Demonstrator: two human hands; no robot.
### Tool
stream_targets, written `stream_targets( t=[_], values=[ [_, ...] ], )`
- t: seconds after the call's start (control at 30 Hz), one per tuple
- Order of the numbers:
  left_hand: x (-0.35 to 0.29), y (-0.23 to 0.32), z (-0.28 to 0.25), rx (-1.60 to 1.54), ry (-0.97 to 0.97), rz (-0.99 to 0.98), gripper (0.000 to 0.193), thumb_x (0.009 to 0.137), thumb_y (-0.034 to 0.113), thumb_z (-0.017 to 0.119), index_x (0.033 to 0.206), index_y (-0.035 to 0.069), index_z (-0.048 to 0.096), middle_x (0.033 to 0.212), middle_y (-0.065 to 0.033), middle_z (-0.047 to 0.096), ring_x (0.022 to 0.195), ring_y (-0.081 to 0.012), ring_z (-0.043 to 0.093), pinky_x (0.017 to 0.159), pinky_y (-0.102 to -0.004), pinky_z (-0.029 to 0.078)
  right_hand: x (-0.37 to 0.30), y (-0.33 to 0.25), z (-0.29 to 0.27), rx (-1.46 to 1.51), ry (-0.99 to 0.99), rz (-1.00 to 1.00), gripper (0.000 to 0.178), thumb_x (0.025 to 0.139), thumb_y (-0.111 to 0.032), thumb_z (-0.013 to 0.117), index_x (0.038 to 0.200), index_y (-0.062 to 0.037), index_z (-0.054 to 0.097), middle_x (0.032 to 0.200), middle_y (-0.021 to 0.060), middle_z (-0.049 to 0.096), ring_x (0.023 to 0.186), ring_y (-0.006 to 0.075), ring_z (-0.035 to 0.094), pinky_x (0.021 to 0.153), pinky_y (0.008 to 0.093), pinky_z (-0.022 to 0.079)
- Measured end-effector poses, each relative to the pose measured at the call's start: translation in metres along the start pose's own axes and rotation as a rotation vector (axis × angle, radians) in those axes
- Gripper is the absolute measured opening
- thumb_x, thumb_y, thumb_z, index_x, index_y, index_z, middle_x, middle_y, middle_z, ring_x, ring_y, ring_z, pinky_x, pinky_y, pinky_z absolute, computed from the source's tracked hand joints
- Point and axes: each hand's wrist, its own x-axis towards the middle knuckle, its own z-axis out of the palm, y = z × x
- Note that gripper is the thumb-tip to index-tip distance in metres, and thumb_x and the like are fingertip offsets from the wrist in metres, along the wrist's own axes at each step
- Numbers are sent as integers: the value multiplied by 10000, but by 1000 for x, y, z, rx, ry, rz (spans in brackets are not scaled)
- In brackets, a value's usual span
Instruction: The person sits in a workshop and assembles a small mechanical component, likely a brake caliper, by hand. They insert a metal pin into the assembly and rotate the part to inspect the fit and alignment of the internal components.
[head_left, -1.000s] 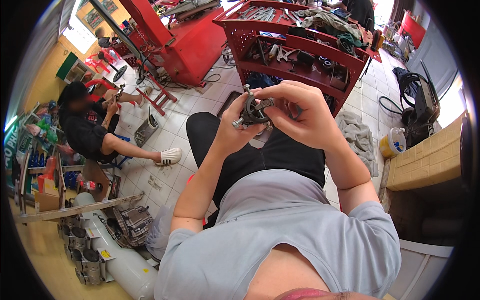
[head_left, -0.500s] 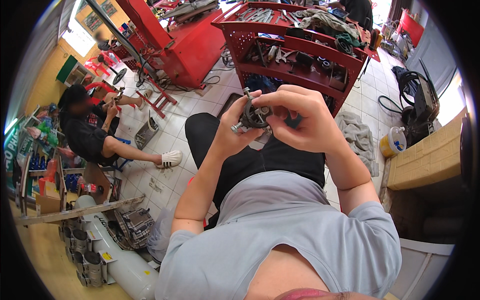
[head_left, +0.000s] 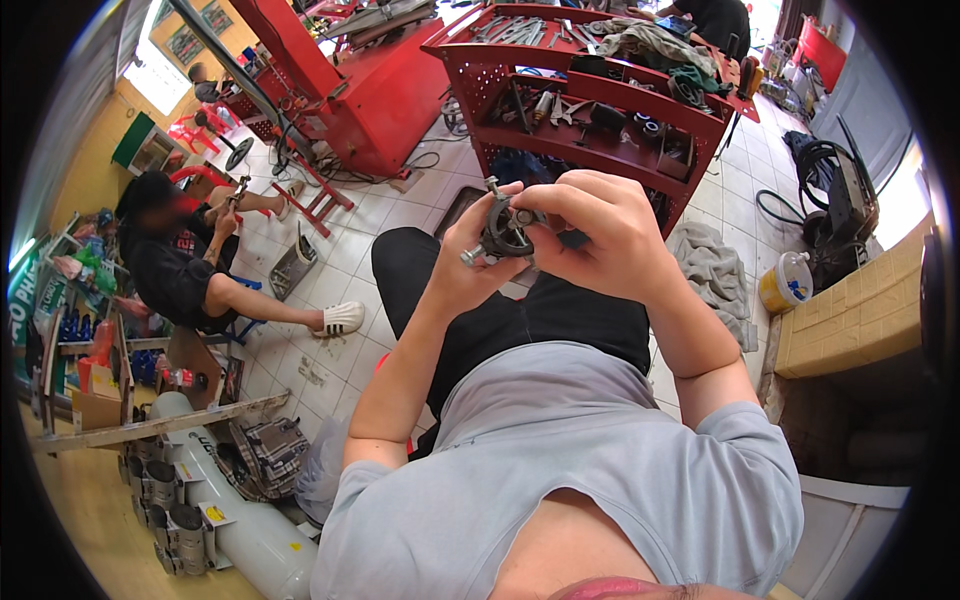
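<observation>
Above my lap, my left hand (head_left: 468, 258) is closed round one side of a dark ring-shaped metal part (head_left: 494, 238). Bright bolts stick out of it, one at the top and another at the lower left, beside my left fingers. My right hand (head_left: 605, 235) is at the ring's right side, its thumb and forefinger pinched on a small round metal piece (head_left: 523, 216) against the ring. My fingers cover part of both pieces, so I cannot tell whether the small one is fixed to the ring.
Ahead stands a red tool cart (head_left: 590, 85) with wrenches and rags. A person (head_left: 170, 250) sits at the left, holding a small object. Grey cloth (head_left: 715, 280) and a yellowish bucket (head_left: 785, 283) lie to the right. A long white cylinder (head_left: 240, 510) is at the lower left.
My right thumb and forefinger have come closer together at the ring's right side. The ring has turned slightly; my left hand keeps its place.
</observation>
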Motion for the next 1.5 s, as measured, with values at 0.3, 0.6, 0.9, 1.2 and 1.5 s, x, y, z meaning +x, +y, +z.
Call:
stream_targets(
  t=[0.3,0.6,0.9,1.2,1.5],
  values=[
    [1,4,-1,107,-26,52,756,724,52,789,1421,28,499,1197,-104,650,1069,-179,659,934,-314,517,-1,-1,7,33,47,-30,284,700,-44,721,979,-61,668,725,46,584,577,203,598,518,313,484],
    [0,6,0,39,-31,31,760,722,44,788,1424,26,497,1183,-101,655,1060,-176,661,933,-314,518,1,0,6,88,61,-58,308,680,9,697,983,-42,671,661,37,535,538,181,561,493,297,453],
    [2,8,2,-159,-39,-7,808,723,-91,720,1468,13,425,1247,-100,620,1052,-171,676,924,-304,543,-1,-6,4,298,313,80,553,698,107,586,1231,-32,635,905,94,668,624,138,612,580,254,522],
    [0,10,4,-210,-34,-44,788,742,-119,675,1473,5,410,1233,-103,625,1002,-183,700,897,-318,565,-1,2,0,189,306,-54,379,768,141,592,1099,-25,671,942,94,641,694,138,631,571,249,524],
    [0,6,2,-151,-44,11,784,736,-85,703,1464,9,428,1245,-110,632,994,-181,707,900,-317,561,-1,-4,-1,161,249,-43,318,759,176,592,1043,38,628,925,130,596,727,135,569,603,232,484]
  ],
)
